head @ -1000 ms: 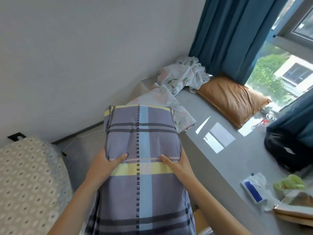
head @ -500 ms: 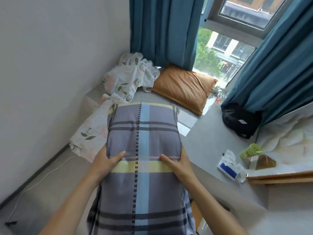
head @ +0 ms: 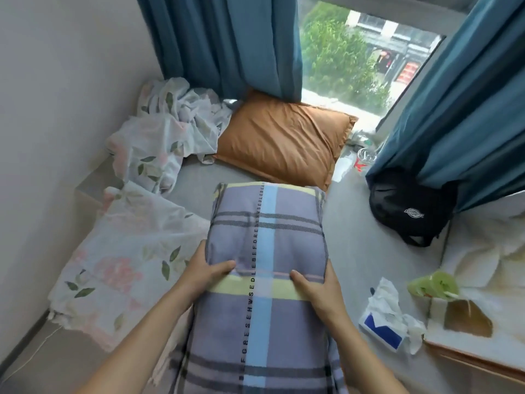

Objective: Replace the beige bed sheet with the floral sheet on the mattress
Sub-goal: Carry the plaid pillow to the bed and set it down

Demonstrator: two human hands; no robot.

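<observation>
I carry a purple, blue and yellow plaid pillow (head: 264, 240) in front of me over the grey window ledge (head: 352, 240). My left hand (head: 203, 275) grips its left side with the thumb on top. My right hand (head: 319, 288) grips its right side the same way. A folded floral sheet (head: 125, 260) lies on the ledge's left end, hanging over the edge. A crumpled floral cloth (head: 167, 129) is bunched in the far left corner by the wall. No beige sheet or mattress is in view.
A brown pillow (head: 284, 137) lies on the ledge under the window between blue curtains (head: 227, 44). A black bag (head: 409, 206) sits at the right. A tissue pack (head: 383, 322) and a green object (head: 434, 285) lie near a wooden tray (head: 466, 354).
My view has swung right from the wall and mattress corner toward the window ledge. The plaid pillow stays gripped in both hands and now hangs over the ledge near the brown pillow.
</observation>
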